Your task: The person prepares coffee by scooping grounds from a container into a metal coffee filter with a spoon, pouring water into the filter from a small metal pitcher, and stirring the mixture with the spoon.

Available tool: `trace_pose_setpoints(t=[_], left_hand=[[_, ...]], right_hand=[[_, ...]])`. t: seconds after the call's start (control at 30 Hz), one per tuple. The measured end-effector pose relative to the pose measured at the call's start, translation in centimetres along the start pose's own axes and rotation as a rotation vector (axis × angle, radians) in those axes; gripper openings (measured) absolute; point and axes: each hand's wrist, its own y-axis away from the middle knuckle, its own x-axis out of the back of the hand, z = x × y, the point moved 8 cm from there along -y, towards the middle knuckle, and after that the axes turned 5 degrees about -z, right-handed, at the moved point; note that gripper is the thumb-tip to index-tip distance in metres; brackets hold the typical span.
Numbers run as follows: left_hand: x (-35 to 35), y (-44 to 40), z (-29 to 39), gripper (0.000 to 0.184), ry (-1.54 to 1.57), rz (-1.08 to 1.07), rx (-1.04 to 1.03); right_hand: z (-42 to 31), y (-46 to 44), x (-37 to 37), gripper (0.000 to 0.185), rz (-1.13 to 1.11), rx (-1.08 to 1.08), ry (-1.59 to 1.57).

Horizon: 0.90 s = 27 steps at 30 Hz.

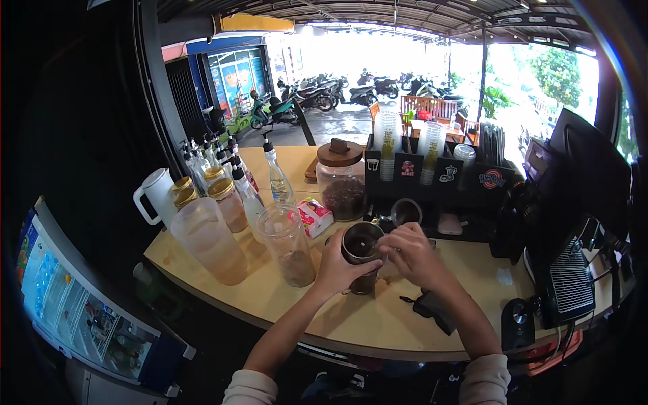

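My left hand (339,267) is wrapped around a dark metal cup (362,244), its open mouth facing up toward me, over the wooden counter. The fingers of my right hand (413,251) are pinched together at the cup's right rim; what they hold, if anything, is too small to make out. Left of my left hand is a tall clear container (291,260) with brownish contents. Behind the cup are a glass jar (341,192) with a wooden lid and dark contents, and a pink-and-white packet (314,217).
A large translucent pitcher (210,243), gold-lidded jars (226,202) and pump bottles (277,172) crowd the left. A black organizer (422,179) holds stacked clear cups at the back. A dark pouch-like item (434,309) lies under my right forearm; a black machine (570,277) stands right.
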Motion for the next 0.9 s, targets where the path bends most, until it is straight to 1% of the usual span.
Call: trace_pose_setpoints(t=[0.07,0.13,0.27,0.33,0.4,0.47,0.5,0.53,0.57,0.6,0.67,0.7,0.73,0.8,0.83,0.87,0.9], left_hand=[[0.3,-0.3,0.7,0.074,-0.017,0.003,-0.023],[0.3,-0.6,0.7,0.076,-0.03,-0.014,-0.035],[0.3,-1.0,1.1,0.077,-0.049,-0.07,-0.039],[0.3,-1.1,0.9,0.078,-0.033,-0.099,-0.049],[0.5,-1.4,1.1,0.078,-0.022,-0.127,-0.066],[0.5,-1.5,2.3,0.08,-0.13,-0.146,-0.209],[0.4,-1.6,1.8,0.082,-0.084,-0.163,-0.163],[0.4,-1.5,1.7,0.082,-0.082,-0.167,-0.169],[0.4,-1.5,1.5,0.082,-0.062,-0.169,-0.15],[0.5,-1.5,1.3,0.082,-0.043,-0.166,-0.13],[0.5,-1.6,0.9,0.083,-0.016,-0.169,-0.111],[0.4,-1.7,0.6,0.083,0.009,-0.178,-0.09],[0.4,-1.7,0.5,0.083,0.006,-0.179,-0.092],[0.3,-1.8,0.2,0.084,0.006,-0.201,-0.079],[0.4,-1.8,0.2,0.085,0.018,-0.197,-0.073],[0.4,-1.8,0.1,0.085,0.018,-0.203,-0.075],[0.5,-1.8,0.0,0.085,0.041,-0.217,-0.08]], right_hand=[[0.4,0.2,-0.1,0.008,0.015,0.009,0.052],[-0.5,0.4,-0.4,0.009,0.005,0.078,-0.034],[-0.9,0.4,0.4,0.007,0.026,0.089,0.034],[-0.2,0.2,0.6,0.009,-0.013,0.023,0.085],[-1.2,0.4,0.1,0.009,-0.019,0.077,0.042],[-1.5,0.4,0.1,0.009,-0.015,0.125,0.006],[-1.1,0.5,0.6,0.009,0.027,0.096,0.027],[-0.7,0.6,1.1,0.009,0.066,0.064,0.048],[0.0,0.5,1.2,0.01,0.05,0.006,0.047],[-0.2,0.5,1.2,0.01,0.047,0.006,0.05],[-1.5,0.5,0.4,0.012,0.01,0.077,-0.048],[-1.8,0.4,-0.1,0.015,-0.04,0.082,-0.044],[-1.5,0.3,-0.1,0.015,-0.037,0.084,-0.044],[-1.1,0.5,0.7,0.02,0.081,0.128,0.152],[-0.7,0.6,0.7,0.023,0.124,0.118,0.195],[-0.9,0.6,0.5,0.023,0.128,0.114,0.198],[-1.5,0.7,-0.1,0.023,0.073,0.141,0.18]])
